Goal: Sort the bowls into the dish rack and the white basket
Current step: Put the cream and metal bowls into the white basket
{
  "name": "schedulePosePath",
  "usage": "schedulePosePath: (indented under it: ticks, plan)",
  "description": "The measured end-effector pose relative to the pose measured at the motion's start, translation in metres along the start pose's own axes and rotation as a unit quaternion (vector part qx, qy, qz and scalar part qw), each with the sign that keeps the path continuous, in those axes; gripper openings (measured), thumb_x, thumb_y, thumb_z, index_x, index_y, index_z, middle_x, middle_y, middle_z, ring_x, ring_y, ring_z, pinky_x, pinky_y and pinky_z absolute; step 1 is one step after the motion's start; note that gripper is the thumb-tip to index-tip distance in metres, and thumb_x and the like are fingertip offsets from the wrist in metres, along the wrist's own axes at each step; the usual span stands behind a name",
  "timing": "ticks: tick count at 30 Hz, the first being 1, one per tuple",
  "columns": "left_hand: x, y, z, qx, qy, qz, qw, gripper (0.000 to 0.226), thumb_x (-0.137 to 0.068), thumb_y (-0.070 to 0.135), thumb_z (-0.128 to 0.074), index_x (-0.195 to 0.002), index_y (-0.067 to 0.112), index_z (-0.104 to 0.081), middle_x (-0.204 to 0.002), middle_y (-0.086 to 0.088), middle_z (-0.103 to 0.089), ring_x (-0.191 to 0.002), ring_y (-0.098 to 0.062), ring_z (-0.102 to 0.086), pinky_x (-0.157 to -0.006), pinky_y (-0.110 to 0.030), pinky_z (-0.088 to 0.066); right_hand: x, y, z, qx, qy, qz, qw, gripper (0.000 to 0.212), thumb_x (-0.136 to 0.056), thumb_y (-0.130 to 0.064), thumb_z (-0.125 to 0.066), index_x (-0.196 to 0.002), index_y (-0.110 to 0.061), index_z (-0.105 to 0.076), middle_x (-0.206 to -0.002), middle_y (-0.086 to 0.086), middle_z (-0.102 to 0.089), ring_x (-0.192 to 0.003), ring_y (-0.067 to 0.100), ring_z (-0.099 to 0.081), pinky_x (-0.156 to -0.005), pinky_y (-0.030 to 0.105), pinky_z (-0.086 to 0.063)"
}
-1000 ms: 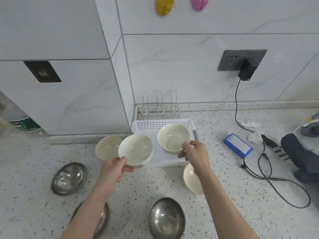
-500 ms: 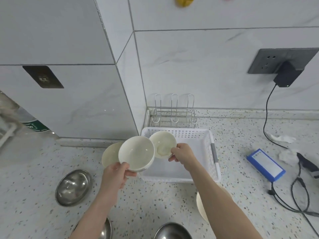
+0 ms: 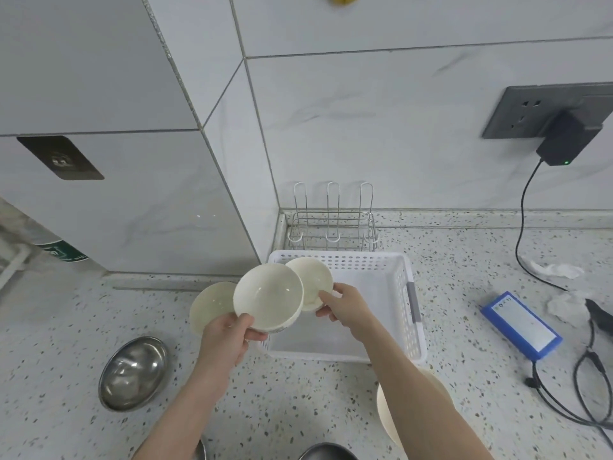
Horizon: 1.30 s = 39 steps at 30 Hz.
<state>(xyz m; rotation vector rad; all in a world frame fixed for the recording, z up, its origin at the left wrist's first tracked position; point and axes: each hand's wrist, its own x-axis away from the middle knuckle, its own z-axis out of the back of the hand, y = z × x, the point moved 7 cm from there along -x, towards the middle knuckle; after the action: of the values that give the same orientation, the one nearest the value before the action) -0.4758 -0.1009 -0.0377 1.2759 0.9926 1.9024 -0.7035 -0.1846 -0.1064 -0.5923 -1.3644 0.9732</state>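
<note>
My left hand (image 3: pixel 229 338) grips a white bowl (image 3: pixel 268 296) by its near rim, held above the left edge of the white basket (image 3: pixel 403 313). My right hand (image 3: pixel 346 308) pinches a second white bowl (image 3: pixel 311 282) by its rim, low over the basket's back-left corner and partly hidden behind the first bowl. The wire dish rack (image 3: pixel 332 224) stands behind the basket against the wall. A third white bowl (image 3: pixel 209 305) rests on the counter left of the basket. Another white bowl (image 3: pixel 386 416) shows partly under my right forearm.
A steel bowl (image 3: pixel 132 373) sits on the counter at the left, and another steel bowl's rim (image 3: pixel 326 451) shows at the bottom edge. A blue box (image 3: pixel 520 325), black cables (image 3: pixel 590 376) and a plugged-in charger (image 3: pixel 567 141) occupy the right side.
Both hands carried their white bowls leftward and back over the basket. The right hand's bowl has gone lower toward the basket's back-left corner. The camera moved closer.
</note>
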Motion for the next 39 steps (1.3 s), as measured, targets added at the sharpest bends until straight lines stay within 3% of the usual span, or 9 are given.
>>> schedulePosePath:
  ticks: [3,5,7,10,13,21,27,31,39]
  plan:
    - [-0.005,0.002,-0.007,-0.008,-0.002,-0.004,1.0,0.014,-0.093,0.013,-0.054,-0.097,0.008,-0.067,-0.072,-0.013,-0.076,-0.035,-0.007,-0.028,-0.04,-0.02,-0.027,0.003,0.002,0.002,0.043,-0.019,-0.009,0.999,0.045,-0.095,-0.038,-0.053,-0.134,-0.015,-0.053,-0.073,0.001,-0.073,-0.043,0.004,-0.049,-0.039,0.013,-0.035]
    - [-0.01,0.006,-0.013,-0.017,-0.004,-0.011,1.0,0.014,-0.093,0.013,-0.054,-0.097,0.01,-0.067,-0.072,-0.012,-0.076,-0.035,-0.007,-0.028,-0.04,-0.02,-0.028,0.005,0.002,0.008,0.102,0.008,-0.008,0.995,0.059,-0.095,-0.05,-0.049,-0.141,-0.014,-0.045,-0.078,-0.001,-0.074,-0.064,0.008,-0.06,-0.057,0.019,-0.046]
    - [-0.015,0.01,-0.02,-0.027,-0.007,-0.018,0.999,0.013,-0.092,0.013,-0.055,-0.096,0.011,-0.067,-0.07,-0.011,-0.076,-0.035,-0.007,-0.029,-0.041,-0.02,-0.028,0.008,-0.005,0.022,0.136,0.079,0.02,0.987,0.053,-0.096,-0.056,-0.04,-0.129,-0.018,-0.055,-0.074,-0.004,-0.074,-0.083,0.011,-0.064,-0.073,0.03,-0.048]
    - [-0.024,0.016,-0.032,-0.048,-0.007,-0.028,0.998,0.011,-0.09,0.014,-0.055,-0.092,0.012,-0.066,-0.067,-0.009,-0.075,-0.033,-0.003,-0.034,-0.042,-0.021,-0.031,0.015,-0.019,0.031,0.072,0.103,0.08,0.989,0.04,-0.093,-0.059,-0.035,-0.098,-0.032,-0.064,-0.065,-0.005,-0.071,-0.079,0.011,-0.065,-0.072,0.032,-0.051]
    - [-0.031,0.019,-0.043,-0.067,-0.01,-0.036,0.997,0.011,-0.089,0.016,-0.056,-0.091,0.013,-0.066,-0.067,-0.006,-0.075,-0.033,-0.001,-0.037,-0.046,-0.025,-0.032,0.022,-0.029,0.022,0.026,0.043,0.106,0.993,0.046,-0.083,-0.065,-0.04,-0.109,-0.034,-0.063,-0.066,-0.005,-0.072,-0.083,0.011,-0.067,-0.07,0.026,-0.045]
    - [-0.048,0.016,-0.057,-0.095,-0.031,-0.06,0.993,0.014,-0.088,0.021,-0.057,-0.087,0.013,-0.068,-0.066,-0.002,-0.075,-0.036,0.003,-0.047,-0.049,-0.027,-0.034,0.018,-0.038,0.016,0.127,0.062,0.109,0.984,0.03,-0.088,-0.018,-0.048,-0.116,-0.018,-0.06,-0.076,0.012,-0.072,-0.079,0.028,-0.067,-0.063,0.032,-0.049]
    - [-0.064,0.022,-0.059,-0.165,-0.033,-0.107,0.98,0.013,-0.094,0.031,-0.054,-0.094,0.028,-0.067,-0.063,0.005,-0.074,-0.059,-0.001,-0.069,-0.054,-0.028,-0.041,0.012,-0.034,0.01,0.141,0.08,0.103,0.981,0.023,-0.088,-0.014,-0.046,-0.107,-0.009,-0.059,-0.08,0.02,-0.071,-0.075,0.034,-0.063,-0.065,0.037,-0.051]
    - [-0.071,0.022,-0.058,-0.197,-0.027,-0.119,0.973,0.012,-0.092,0.027,-0.056,-0.096,0.027,-0.067,-0.061,0.008,-0.073,-0.051,0.002,-0.063,-0.056,-0.028,-0.044,0.01,-0.035,0.008,0.16,0.09,0.106,0.977,0.021,-0.089,-0.014,-0.047,-0.104,-0.008,-0.059,-0.079,0.014,-0.069,-0.074,0.035,-0.061,-0.062,0.033,-0.046]
    - [-0.078,0.017,-0.057,-0.192,-0.024,-0.12,0.974,0.023,-0.091,0.018,-0.059,-0.112,0.024,-0.066,-0.068,0.003,-0.074,-0.064,-0.007,-0.072,-0.055,-0.031,-0.047,0.009,-0.034,0.008,0.188,0.104,0.103,0.971,0.024,-0.09,-0.016,-0.046,-0.104,-0.001,-0.059,-0.066,0.01,-0.051,-0.063,0.027,-0.045,-0.059,0.033,-0.038]
